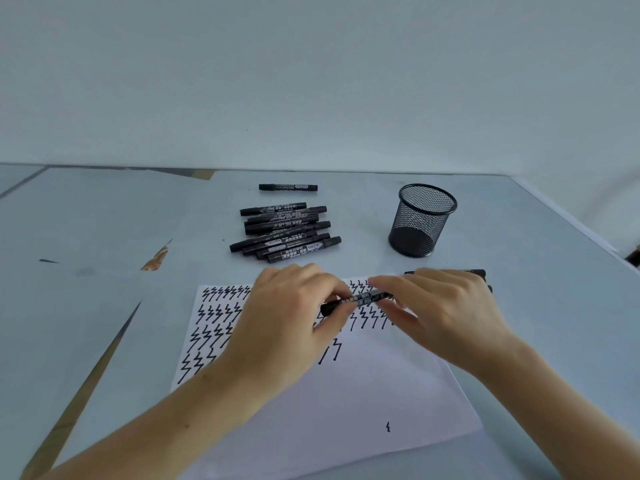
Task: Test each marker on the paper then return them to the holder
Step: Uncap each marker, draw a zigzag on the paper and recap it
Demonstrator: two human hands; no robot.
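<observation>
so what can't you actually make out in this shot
Head view only:
- Held marker: blurred; left hand and right hand hide both ends, so capped or not is unclear.
- Markers behind the right hand: count hidden.
- Paper: hands cover the middle zigzags.
- Pile: labels too small.

left hand (287, 317) and right hand (440, 313) grip one marker (356, 301) over zigzag-marked paper (363, 393) | marker pile (284, 232) beyond | mesh holder (420, 220) upright, right of pile | lone marker (288, 187) farther back
</observation>
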